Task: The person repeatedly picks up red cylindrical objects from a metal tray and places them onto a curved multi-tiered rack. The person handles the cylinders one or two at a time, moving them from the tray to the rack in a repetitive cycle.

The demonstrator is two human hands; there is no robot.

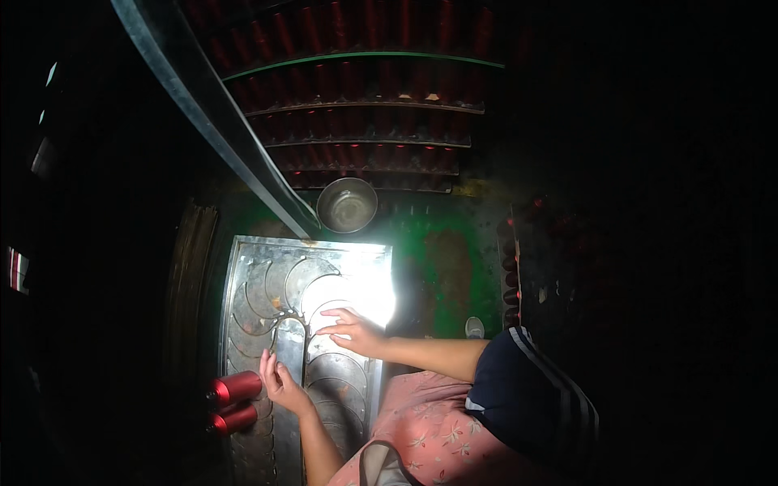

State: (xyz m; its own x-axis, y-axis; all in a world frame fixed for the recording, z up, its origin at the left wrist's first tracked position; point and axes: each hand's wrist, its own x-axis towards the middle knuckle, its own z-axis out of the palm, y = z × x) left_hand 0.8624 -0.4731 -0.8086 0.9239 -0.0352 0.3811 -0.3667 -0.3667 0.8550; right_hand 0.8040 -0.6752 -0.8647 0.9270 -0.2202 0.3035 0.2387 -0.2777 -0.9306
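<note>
My left hand [284, 389] is held over a metal conveyor [290, 340] made of overlapping crescent-shaped plates, its fingers apart and nothing in them. Close by its left side lie two shiny red cylinders with dark ends, an upper red cylinder [237, 389] and a lower red cylinder [233, 419]; a small gap seems to separate the fingertips from the upper one. Further right, my right hand [353, 333] reaches in over the brightly lit plates with its fingers stretched out and empty. Whether it touches the plates I cannot tell.
A round metal bowl [347, 206] stands beyond the conveyor. Behind it rise racks with rows of red cylinders [348, 154]. A curved metal rail [219, 138] slants down from the upper left. More dark red cylinders [510, 279] line the right side of the green floor [413, 275].
</note>
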